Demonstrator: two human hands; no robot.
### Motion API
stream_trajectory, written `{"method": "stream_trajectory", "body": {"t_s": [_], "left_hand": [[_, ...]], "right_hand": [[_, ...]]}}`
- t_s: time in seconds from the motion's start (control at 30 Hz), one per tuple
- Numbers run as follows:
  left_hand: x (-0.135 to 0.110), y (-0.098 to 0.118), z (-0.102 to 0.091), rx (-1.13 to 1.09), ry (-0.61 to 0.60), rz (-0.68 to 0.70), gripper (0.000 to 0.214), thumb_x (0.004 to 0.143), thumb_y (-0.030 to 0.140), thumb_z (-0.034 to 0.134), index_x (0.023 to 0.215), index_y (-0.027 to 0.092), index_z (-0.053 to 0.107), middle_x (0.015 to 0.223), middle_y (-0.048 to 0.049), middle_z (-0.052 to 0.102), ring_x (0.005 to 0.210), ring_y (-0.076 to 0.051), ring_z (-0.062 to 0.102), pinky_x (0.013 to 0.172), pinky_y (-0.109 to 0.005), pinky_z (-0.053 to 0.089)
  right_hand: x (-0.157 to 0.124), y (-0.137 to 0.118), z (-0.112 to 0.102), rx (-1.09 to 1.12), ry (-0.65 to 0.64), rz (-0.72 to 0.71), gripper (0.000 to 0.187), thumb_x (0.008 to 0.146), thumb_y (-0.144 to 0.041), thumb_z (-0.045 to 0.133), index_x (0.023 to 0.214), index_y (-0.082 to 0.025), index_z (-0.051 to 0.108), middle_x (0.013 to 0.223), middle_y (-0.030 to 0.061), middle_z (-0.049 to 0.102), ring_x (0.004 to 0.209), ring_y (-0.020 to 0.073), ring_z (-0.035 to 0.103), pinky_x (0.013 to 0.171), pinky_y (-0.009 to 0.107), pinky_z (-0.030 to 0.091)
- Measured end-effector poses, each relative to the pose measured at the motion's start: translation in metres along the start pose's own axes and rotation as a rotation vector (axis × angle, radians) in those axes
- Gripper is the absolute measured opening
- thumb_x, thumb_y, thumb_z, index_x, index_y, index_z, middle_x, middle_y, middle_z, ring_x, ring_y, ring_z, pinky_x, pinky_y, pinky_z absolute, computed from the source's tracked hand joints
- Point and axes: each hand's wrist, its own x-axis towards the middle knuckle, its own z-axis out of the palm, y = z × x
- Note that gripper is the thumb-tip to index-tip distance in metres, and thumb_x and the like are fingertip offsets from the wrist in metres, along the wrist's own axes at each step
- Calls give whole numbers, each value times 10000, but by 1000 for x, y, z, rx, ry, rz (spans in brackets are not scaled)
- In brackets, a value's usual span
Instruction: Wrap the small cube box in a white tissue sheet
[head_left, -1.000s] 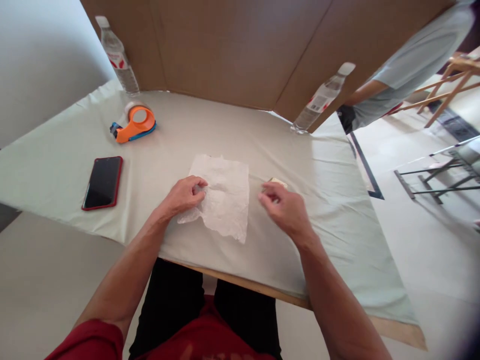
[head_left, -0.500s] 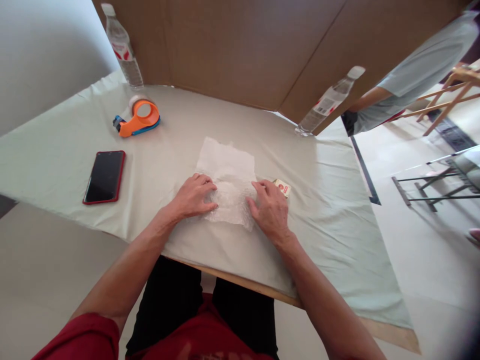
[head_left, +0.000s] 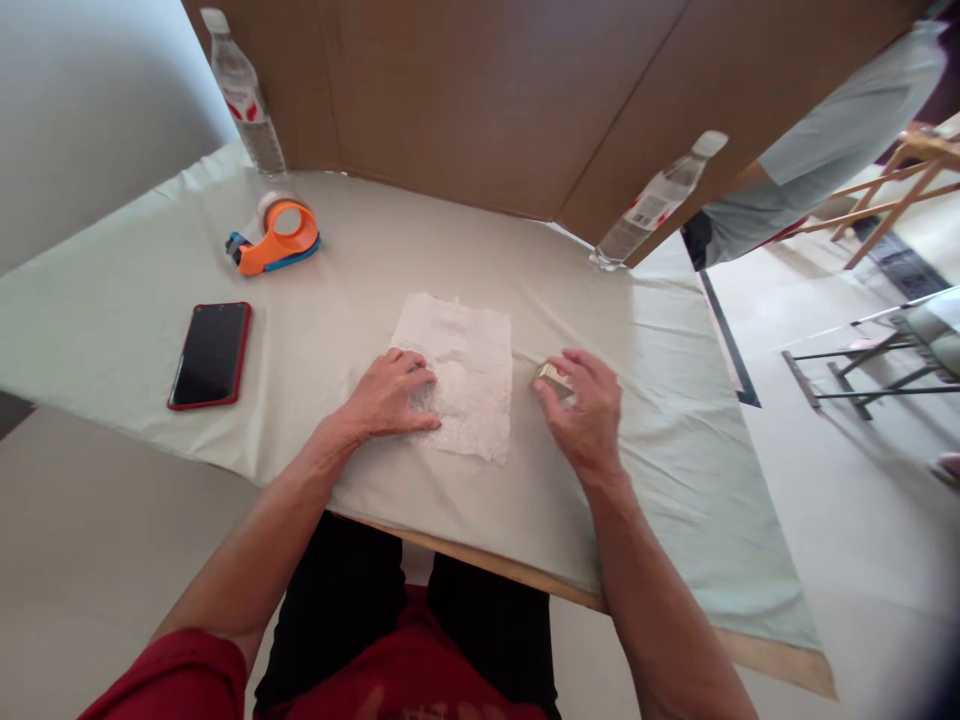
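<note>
A whitish, bumpy sheet of bubble wrap [head_left: 472,390] lies flat on the cloth-covered table in front of me. On its left edge rests my left hand [head_left: 394,395], the thumb apart from the fingers and nothing gripped. Just right of the sheet, my right hand [head_left: 583,400] has its thumb and fingers around a small pale box [head_left: 553,378]. Part of the box is hidden by the fingers, and it appears to be at the table surface.
On the left are a phone [head_left: 211,355] in a red case and an orange tape dispenser [head_left: 277,240]. Two water bottles [head_left: 244,95] [head_left: 660,205] stand against a brown cardboard screen [head_left: 465,100]. A person in a grey shirt [head_left: 832,140] is beyond it.
My right hand has left the bubble wrap's right edge, moved right and closed around the small box. The sheet lies flatter, while my left hand stays nearly in place.
</note>
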Motion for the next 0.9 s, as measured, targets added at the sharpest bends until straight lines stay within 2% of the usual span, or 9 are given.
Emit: {"method": "stream_trajectory", "body": {"t_s": [0.07,0.17,0.27,0.37,0.5,0.63,0.77,0.9], "left_hand": [[0,0,0,-4,-1,3,567,698,492,824,1148,167,708,1271,-147,620,1159,-329,540,1030,-459,449],[0,-1,0,-1,4,6,564,697,492,822,1141,164,710,1269,-150,621,1150,-331,539,1028,-464,450],[0,-1,0,-1,8,4,560,690,497,824,1136,177,711,1266,-138,621,1137,-323,539,1026,-456,452],[0,-1,1,-2,8,3,554,683,497,827,1126,186,710,1261,-133,625,1132,-321,544,1024,-455,455],[1,-1,-2,-25,0,5,561,720,475,790,1168,158,678,1272,-150,634,1162,-337,551,1042,-471,447],[0,0,-5,-98,42,-78,594,788,352,684,1329,138,563,1278,-151,649,1172,-323,567,1033,-459,462],[1,0,-6,-147,51,-112,669,742,228,632,1391,128,500,1248,-134,672,1123,-304,586,1013,-447,481],[1,-1,-5,-154,59,-103,640,706,161,572,1345,136,538,1229,-123,683,1114,-289,593,1003,-429,490]], "right_hand": [[2,14,-7,-60,32,75,405,859,-390,614,1217,-204,648,1261,162,660,1164,330,604,1004,523,446],[-3,34,-7,-99,-112,163,617,781,-466,668,1322,-186,574,1302,188,640,1162,369,597,979,560,450],[-6,44,-3,0,-226,219,579,773,-465,657,1275,-183,592,1197,168,696,1060,344,643,932,540,489],[-2,29,-6,158,-162,240,508,794,-444,667,1237,-202,610,1138,129,718,959,285,672,877,484,533],[11,-18,-5,336,-130,120,503,820,-400,696,1283,-234,593,1223,107,697,1001,251,673,869,426,555],[18,-51,26,412,-228,-23,503,839,-348,673,1322,-242,578,1311,120,671,1097,272,657,935,442,539],[14,-52,61,366,-404,-57,544,836,-333,644,1358,-210,554,1336,150,663,1146,334,641,984,532,500],[5,-45,68,375,-430,-49,649,840,-364,651,1449,-233,471,1413,144,614,1215,339,608,1045,550,454]]}}
